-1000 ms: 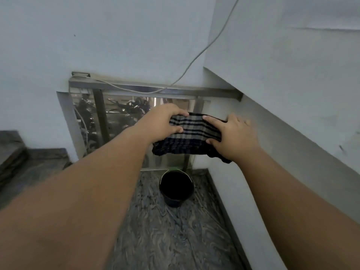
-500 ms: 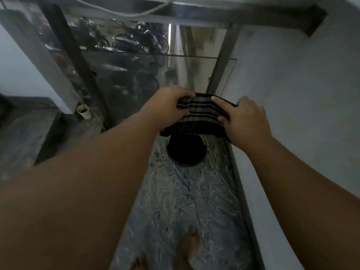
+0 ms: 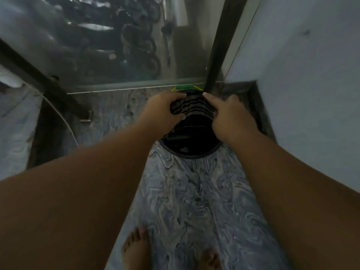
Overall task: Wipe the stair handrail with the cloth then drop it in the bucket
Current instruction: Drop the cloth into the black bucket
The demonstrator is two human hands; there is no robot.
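Marbled landing floor (image 3: 194,191) carries the black bucket (image 3: 191,155), over whose mouth my left hand (image 3: 163,112) and right hand (image 3: 231,115) each grip one end of the striped cloth (image 3: 191,108), which I judge soft, light and limp, best held by its ends.

The grey-blue marbled stone floor (image 3: 194,191) bears a round black bucket (image 3: 191,151) at its far edge, bare feet (image 3: 136,248) at its near edge.

Residential stair landing; marbled floor (image 3: 194,191); glass panel (image 3: 185,55); parked motorbikes (image 3: 140,45) beyond
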